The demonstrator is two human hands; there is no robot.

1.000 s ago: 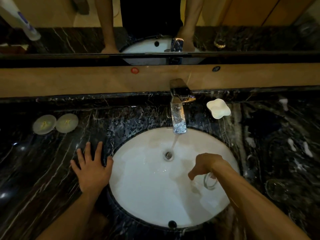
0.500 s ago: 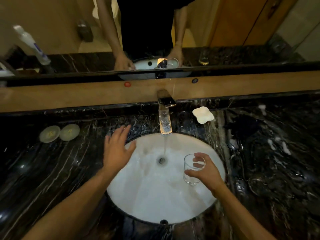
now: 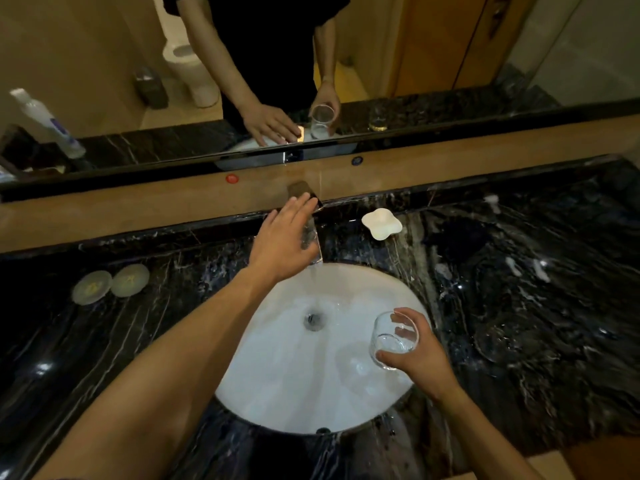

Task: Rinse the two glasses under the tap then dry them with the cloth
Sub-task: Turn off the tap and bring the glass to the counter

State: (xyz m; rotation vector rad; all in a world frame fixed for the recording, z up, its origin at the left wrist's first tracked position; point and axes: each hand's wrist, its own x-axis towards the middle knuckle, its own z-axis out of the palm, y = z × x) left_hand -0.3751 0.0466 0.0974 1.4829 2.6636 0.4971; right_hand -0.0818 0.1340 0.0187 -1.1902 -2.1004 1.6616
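Right hand (image 3: 420,355) grips the glass (image 3: 393,339) around its wall, left hand (image 3: 282,242) flat-fingered on the tap (image 3: 313,252). Wet glass is probably slick and breakable, so I'd hold the sides, not the rim.

At frame centre the left hand (image 3: 282,242) reaches over the running tap (image 3: 310,230); lower right, the right hand (image 3: 420,358) grips a glass (image 3: 393,341) above the sink (image 3: 277,386).

Polished black marble surface (image 3: 519,306) gleaming wet with white veins, a glossy white ceramic basin (image 3: 277,386) set into it, shiny chrome tap (image 3: 313,251) running, and there's the clear smooth glass (image 3: 393,341), beside a matt white soap dish (image 3: 381,223).
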